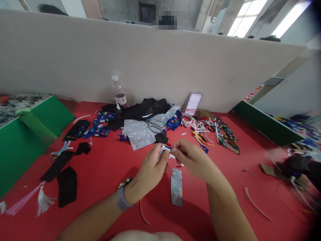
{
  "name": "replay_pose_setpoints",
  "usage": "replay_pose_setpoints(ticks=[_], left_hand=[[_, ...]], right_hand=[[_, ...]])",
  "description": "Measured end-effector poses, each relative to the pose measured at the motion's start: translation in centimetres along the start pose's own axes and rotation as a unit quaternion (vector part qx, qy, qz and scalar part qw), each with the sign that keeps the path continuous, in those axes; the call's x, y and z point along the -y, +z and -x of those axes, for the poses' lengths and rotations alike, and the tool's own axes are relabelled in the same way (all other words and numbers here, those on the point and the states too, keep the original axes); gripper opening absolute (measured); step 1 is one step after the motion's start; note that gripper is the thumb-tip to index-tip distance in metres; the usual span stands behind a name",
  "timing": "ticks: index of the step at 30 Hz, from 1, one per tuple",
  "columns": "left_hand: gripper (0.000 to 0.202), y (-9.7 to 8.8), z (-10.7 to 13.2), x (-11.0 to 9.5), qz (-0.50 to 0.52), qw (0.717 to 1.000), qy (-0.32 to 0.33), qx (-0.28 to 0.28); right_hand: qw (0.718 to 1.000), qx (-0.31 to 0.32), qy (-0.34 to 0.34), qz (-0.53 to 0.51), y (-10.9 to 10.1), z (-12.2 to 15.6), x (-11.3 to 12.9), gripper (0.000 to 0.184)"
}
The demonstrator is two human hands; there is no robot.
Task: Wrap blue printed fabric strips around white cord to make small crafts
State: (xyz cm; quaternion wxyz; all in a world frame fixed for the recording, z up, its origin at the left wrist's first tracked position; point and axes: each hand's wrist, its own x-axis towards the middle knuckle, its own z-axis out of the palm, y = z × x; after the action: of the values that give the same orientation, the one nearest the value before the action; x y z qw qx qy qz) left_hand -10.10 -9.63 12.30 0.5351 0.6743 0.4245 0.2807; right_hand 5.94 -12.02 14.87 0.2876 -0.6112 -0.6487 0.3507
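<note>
My left hand [151, 164] is closed, its thumb pressing a small white-and-blue fabric piece [163, 148] against the fingers. At the right end of that piece, my right hand [193, 159] pinches with thumb and forefinger. Most of the piece is hidden by the fingers. Below the hands, a light-blue patterned fabric strip [177, 187] lies flat on the red table [105, 187]. Just beyond them is a larger light-blue patterned cloth [139, 134], with a pair of scissors [154, 126] resting on it.
Black cloth [144, 108] and a plastic bottle [119, 92] are by the white partition [150, 63]. A phone [193, 103] leans there above tangled white strips [198, 124]. Dark fabric pieces [67, 187] and tassels [45, 201] lie left. Green-sided bins [40, 120] flank the table.
</note>
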Motion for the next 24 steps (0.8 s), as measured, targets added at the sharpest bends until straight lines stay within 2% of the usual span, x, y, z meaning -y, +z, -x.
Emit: replay_pose_setpoints(ticks=[24], left_hand=[[0.028,0.01,0.09,0.46,0.001,1.0,0.012,0.001]], right_hand=[[1.0,-0.014,0.0,0.023,0.04,0.35,0.39,0.013]])
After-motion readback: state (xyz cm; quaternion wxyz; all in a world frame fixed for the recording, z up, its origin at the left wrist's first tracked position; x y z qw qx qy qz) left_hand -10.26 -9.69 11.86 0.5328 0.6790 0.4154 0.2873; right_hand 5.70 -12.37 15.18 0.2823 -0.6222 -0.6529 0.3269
